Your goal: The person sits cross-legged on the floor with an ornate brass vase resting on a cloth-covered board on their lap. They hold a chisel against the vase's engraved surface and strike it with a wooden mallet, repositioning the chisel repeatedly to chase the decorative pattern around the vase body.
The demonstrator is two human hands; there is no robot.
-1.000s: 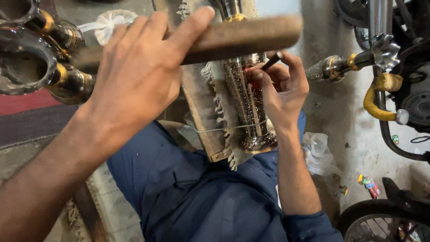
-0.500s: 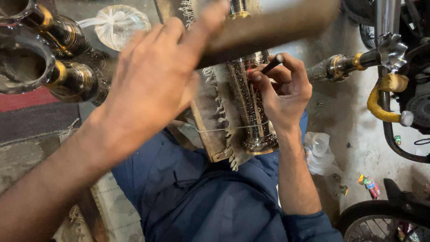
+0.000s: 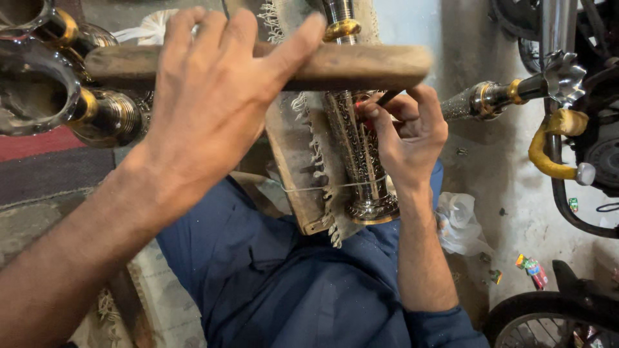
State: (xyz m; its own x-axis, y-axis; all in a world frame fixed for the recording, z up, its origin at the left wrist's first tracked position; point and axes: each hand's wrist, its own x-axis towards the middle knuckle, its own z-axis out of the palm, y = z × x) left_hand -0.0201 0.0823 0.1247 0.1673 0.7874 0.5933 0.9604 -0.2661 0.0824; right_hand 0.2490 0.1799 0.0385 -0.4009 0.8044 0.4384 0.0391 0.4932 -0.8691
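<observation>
Item: engraved metal stem point(image 3: 361, 161), lying on a wooden board point(image 3: 293, 167) across my lap, centre.
My left hand point(image 3: 213, 96) is clamped on a wooden mallet point(image 3: 361, 64), raised.
My right hand point(image 3: 409, 138) pinches a thin punch point(image 3: 388, 98) on the stem.
Risks: an off-line blow strikes my fingers point(image 3: 380, 125); the punch skids, scarring the pattern; the stem rolls off.

A pale, stained concrete floor point(image 3: 516, 193) spread to my right, littered with a crumpled plastic bag point(image 3: 459, 218) and small wrappers point(image 3: 530, 269). A red and grey rug point(image 3: 45, 164) lay left. A wheel point(image 3: 548, 325) sat near right.
</observation>
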